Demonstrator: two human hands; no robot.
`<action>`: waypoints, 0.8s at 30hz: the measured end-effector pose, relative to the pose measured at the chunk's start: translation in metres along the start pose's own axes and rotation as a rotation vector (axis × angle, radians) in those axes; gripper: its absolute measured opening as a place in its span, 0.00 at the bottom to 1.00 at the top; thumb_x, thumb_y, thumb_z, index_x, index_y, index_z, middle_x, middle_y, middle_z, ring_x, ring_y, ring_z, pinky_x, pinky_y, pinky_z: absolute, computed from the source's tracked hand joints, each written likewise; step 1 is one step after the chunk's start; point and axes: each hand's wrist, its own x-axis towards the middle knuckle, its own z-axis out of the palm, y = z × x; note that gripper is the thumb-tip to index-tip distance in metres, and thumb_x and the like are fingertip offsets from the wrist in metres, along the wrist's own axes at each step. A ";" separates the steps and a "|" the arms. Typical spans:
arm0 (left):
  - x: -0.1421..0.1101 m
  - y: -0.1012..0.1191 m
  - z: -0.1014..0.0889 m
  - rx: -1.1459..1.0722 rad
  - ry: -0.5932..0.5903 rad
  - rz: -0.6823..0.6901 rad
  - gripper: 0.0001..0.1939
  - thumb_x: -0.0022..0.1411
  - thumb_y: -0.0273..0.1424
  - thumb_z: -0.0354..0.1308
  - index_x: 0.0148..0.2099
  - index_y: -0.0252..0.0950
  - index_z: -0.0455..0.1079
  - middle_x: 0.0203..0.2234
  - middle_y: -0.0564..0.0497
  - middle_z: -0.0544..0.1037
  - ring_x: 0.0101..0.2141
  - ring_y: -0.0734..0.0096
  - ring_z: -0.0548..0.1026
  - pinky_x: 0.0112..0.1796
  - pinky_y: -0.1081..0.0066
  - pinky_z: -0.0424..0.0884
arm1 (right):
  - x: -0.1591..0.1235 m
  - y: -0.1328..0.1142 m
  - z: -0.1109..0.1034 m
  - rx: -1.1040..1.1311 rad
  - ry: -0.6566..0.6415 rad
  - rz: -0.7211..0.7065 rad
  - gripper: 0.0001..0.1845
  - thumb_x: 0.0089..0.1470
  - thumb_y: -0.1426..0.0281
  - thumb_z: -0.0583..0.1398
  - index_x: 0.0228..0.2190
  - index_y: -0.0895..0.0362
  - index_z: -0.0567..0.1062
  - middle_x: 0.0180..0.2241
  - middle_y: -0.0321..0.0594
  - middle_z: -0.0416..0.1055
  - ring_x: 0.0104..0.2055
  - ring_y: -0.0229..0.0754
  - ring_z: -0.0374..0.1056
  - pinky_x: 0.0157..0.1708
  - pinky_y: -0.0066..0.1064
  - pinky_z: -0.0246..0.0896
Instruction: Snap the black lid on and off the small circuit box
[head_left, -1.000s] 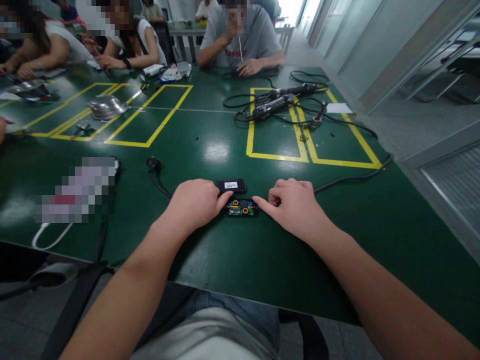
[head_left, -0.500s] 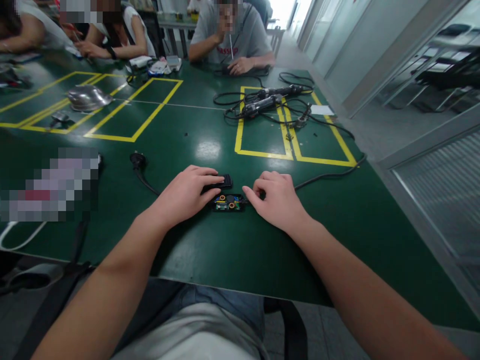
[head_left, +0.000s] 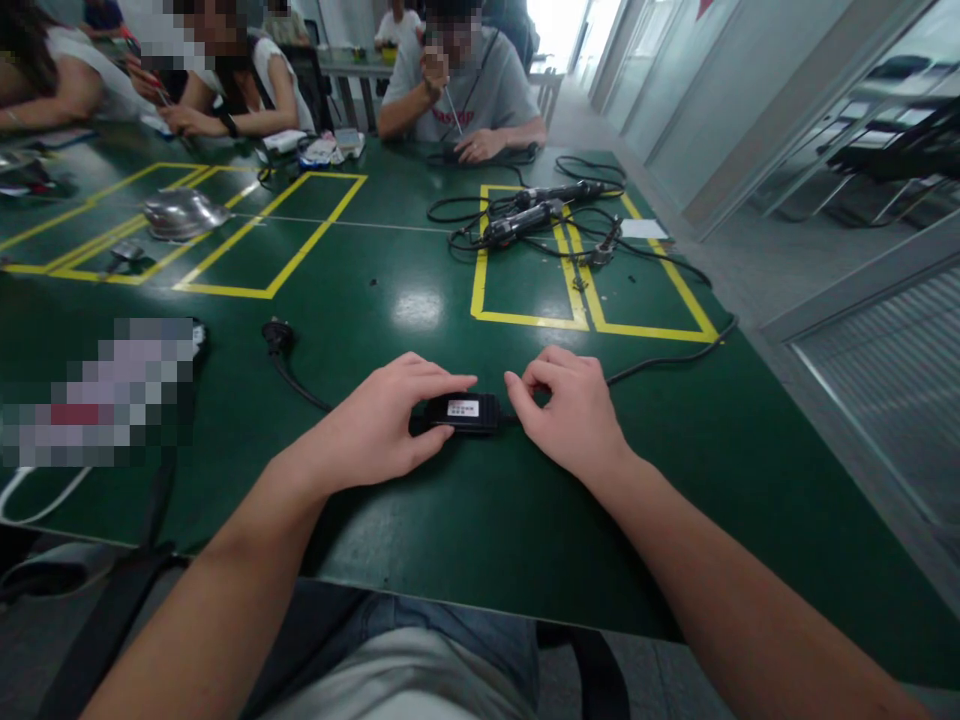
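ok so rn the black box [head_left: 484, 417] w/ a white label [head_left: 463, 408] lies flat on the green bench [head_left: 435, 540], btwn both hands. L hand [head_left: 386, 420] has its left end held, thumb at the near edge n index finger along the far one. R hand [head_left: 570, 410] is curled by the cord [head_left: 667, 361] at the box's other end, thumb n fingers bent toward each other, can't tell if it's actually pinching anything. Plug [head_left: 277, 335] sits on the bench past the L hand, its lead [head_left: 298, 388] running under that arm. Metal bowl [head_left: 182, 214] is farther off, left side. Two black tools [head_left: 521, 222] w/ messy cables lie far right, nr a white card [head_left: 641, 229]
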 end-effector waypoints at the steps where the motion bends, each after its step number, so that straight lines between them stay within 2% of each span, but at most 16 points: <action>1: 0.000 0.001 0.000 0.010 -0.037 0.008 0.23 0.67 0.29 0.64 0.63 0.42 0.80 0.53 0.46 0.85 0.53 0.56 0.79 0.57 0.58 0.76 | 0.000 -0.001 0.000 0.003 -0.012 -0.002 0.21 0.68 0.64 0.59 0.22 0.53 0.69 0.29 0.40 0.70 0.35 0.45 0.67 0.44 0.42 0.56; 4: 0.002 -0.001 0.001 0.055 -0.090 0.009 0.19 0.67 0.28 0.66 0.59 0.41 0.82 0.50 0.46 0.86 0.52 0.56 0.79 0.57 0.57 0.75 | -0.001 -0.003 0.003 -0.004 -0.099 -0.005 0.20 0.67 0.64 0.61 0.22 0.54 0.71 0.30 0.40 0.72 0.36 0.45 0.68 0.45 0.41 0.55; 9: 0.002 -0.002 0.002 0.070 -0.090 0.003 0.19 0.66 0.27 0.66 0.59 0.40 0.81 0.47 0.47 0.85 0.49 0.57 0.78 0.54 0.59 0.75 | 0.001 -0.005 0.006 -0.041 -0.276 0.030 0.22 0.69 0.64 0.61 0.22 0.55 0.73 0.30 0.39 0.72 0.36 0.43 0.67 0.43 0.39 0.52; 19: 0.000 0.002 0.004 0.061 -0.089 0.009 0.19 0.67 0.26 0.64 0.59 0.40 0.79 0.46 0.46 0.83 0.49 0.56 0.78 0.54 0.57 0.75 | 0.000 -0.001 0.005 -0.013 -0.277 0.008 0.24 0.71 0.62 0.60 0.22 0.55 0.71 0.30 0.39 0.72 0.36 0.43 0.65 0.44 0.40 0.51; 22: 0.000 0.002 0.004 0.001 -0.057 -0.023 0.20 0.66 0.27 0.62 0.60 0.40 0.76 0.48 0.46 0.83 0.49 0.56 0.79 0.52 0.58 0.75 | 0.000 -0.001 0.004 -0.016 -0.283 0.016 0.23 0.70 0.62 0.59 0.23 0.54 0.72 0.31 0.39 0.72 0.37 0.44 0.66 0.44 0.41 0.52; 24: 0.000 0.000 0.003 -0.035 0.006 -0.078 0.19 0.67 0.30 0.61 0.59 0.40 0.74 0.50 0.45 0.82 0.48 0.56 0.79 0.51 0.57 0.77 | 0.000 0.000 0.004 -0.022 -0.286 0.012 0.23 0.70 0.61 0.58 0.23 0.54 0.72 0.31 0.40 0.72 0.37 0.44 0.66 0.44 0.41 0.52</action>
